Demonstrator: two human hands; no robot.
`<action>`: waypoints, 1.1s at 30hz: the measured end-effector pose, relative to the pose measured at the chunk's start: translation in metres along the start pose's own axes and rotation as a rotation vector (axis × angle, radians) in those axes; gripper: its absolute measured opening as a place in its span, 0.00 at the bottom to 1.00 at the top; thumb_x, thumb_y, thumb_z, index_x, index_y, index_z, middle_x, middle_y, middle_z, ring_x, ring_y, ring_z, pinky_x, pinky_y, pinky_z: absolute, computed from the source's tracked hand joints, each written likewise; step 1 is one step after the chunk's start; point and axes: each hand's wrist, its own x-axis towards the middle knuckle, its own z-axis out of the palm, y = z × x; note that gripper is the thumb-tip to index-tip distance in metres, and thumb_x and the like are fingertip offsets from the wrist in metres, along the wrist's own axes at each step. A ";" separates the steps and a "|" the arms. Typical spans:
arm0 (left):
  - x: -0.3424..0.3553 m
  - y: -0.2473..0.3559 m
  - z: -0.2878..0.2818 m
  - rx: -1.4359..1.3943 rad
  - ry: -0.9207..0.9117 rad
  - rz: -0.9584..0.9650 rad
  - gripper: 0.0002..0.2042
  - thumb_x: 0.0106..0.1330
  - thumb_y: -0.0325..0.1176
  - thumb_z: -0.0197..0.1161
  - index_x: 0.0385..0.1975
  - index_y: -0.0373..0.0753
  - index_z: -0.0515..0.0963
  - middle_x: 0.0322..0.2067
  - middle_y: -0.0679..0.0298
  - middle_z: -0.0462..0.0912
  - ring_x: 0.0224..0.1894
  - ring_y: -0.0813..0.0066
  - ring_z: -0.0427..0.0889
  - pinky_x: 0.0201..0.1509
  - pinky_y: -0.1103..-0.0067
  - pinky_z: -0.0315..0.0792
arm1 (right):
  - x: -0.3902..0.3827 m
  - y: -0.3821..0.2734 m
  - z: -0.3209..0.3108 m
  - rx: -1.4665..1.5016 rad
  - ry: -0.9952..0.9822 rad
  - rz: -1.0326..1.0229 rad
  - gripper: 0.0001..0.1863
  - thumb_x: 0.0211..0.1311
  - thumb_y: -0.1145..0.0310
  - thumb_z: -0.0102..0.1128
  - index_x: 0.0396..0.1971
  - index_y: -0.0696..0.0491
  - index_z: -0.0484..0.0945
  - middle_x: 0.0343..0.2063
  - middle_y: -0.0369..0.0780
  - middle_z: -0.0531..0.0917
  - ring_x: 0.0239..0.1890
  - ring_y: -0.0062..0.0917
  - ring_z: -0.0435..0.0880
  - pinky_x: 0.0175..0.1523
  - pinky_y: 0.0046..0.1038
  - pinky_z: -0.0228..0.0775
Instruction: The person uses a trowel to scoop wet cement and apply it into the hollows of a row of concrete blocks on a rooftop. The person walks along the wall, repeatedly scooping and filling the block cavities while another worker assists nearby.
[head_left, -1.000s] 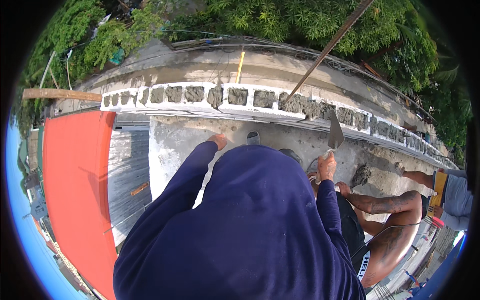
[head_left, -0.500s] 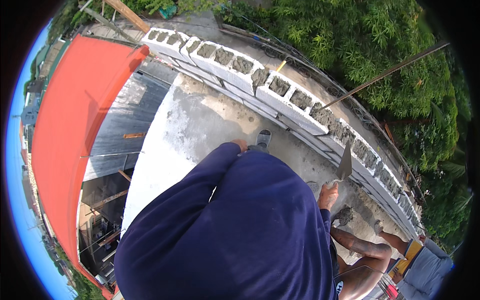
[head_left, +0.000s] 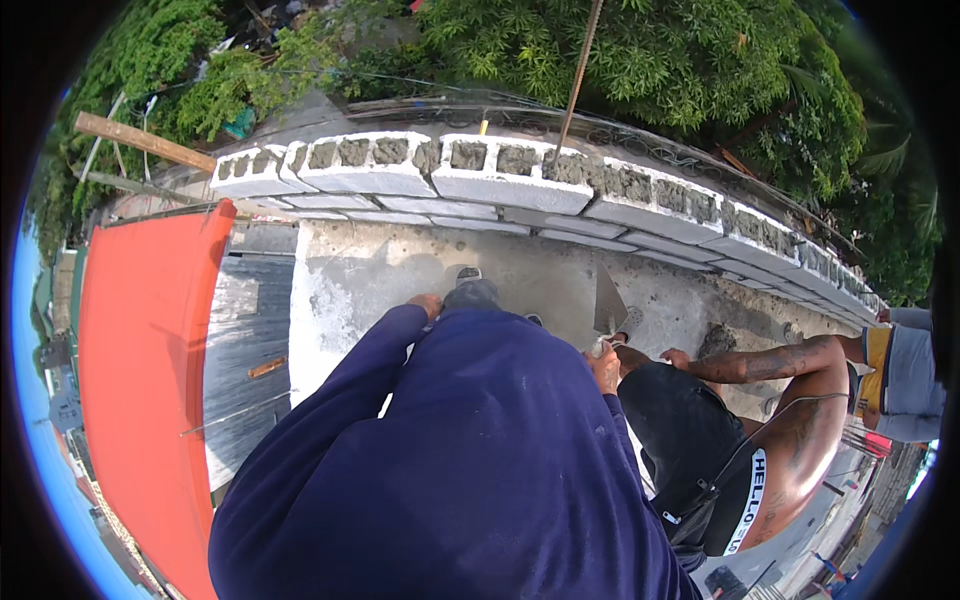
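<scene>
Looks like we're mid-mortaring the wall (head_left: 510, 191); our right hand (head_left: 606, 369) has fingers round the trowel (head_left: 608, 305), left hand (head_left: 428, 304) we can't tell; next probably calls for smoothing mortar (head_left: 630, 183).

My trowel (head_left: 607, 303), its flat metal blade a dull grey, shows against a floor (head_left: 535, 265) of matt concrete, smooth in places and blotched in others. The blocks (head_left: 510, 192) are pale, rough concrete, packed with coarse, grainy grey mortar (head_left: 516, 160). The rod (head_left: 578, 85) is rust-brown metal; the beam (head_left: 148, 143) is bare, matt wood. My shirt (head_left: 470, 430) is matt dark-blue cloth, softly creased. The red roof (head_left: 150, 380) looks smooth, its material hard to tell, beside sheeting (head_left: 235, 345) of streaked, weathered grey metal.
</scene>
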 end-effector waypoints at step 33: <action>0.055 -0.133 -0.133 0.400 -0.309 0.320 0.16 0.57 0.43 0.50 0.38 0.41 0.77 0.40 0.53 0.78 0.45 0.56 0.75 0.49 0.69 0.68 | -0.291 -0.024 0.245 0.795 0.164 1.110 0.17 0.41 0.69 0.65 0.31 0.64 0.75 0.22 0.46 0.79 0.18 0.30 0.81 0.21 0.31 0.73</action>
